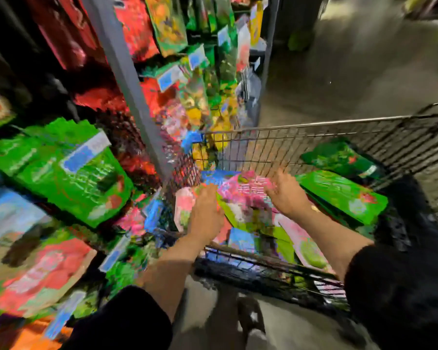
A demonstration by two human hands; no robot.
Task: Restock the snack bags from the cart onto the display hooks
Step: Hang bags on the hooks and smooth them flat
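**Reaching Into the Cart: Both Hands at the Pink Bag**

Reaching forward over the near rim, both forearms extend into the wire cart. The left hand lies palm-down on the left edge of a pink snack bag; blur hides whether its fingers curl round it. The right hand hovers at the bag's right edge, fingers spread and relaxed, gripping nothing. Green bags lie just right of it. The display rack stands left of the cart; bare floor lies beyond.

Grey floor, dark shoe.
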